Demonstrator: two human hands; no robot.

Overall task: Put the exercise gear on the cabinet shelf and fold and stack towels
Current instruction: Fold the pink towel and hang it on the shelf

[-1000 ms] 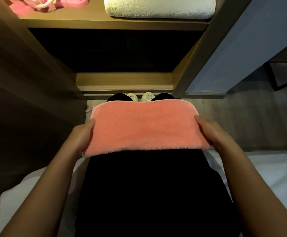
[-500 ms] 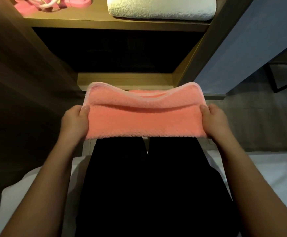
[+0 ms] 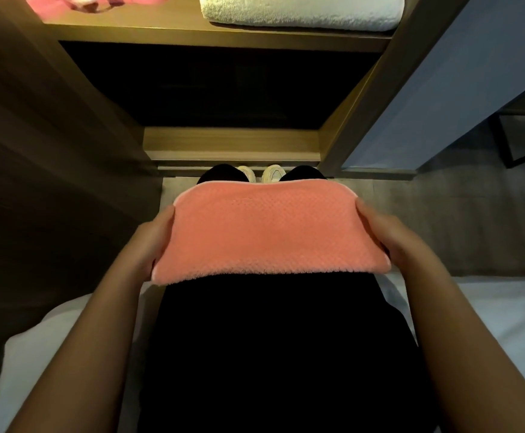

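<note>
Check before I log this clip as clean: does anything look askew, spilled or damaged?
Nothing stands out: coral towel folded flat on the lap, left hand and right hand holding its ends; white towel neat on the shelf.

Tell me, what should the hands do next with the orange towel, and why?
Probably lift the orange towel up onto the white towel on the shelf. It already looks folded, the left hand and right hand grip its ends, and the white one lies folded up there.
</note>
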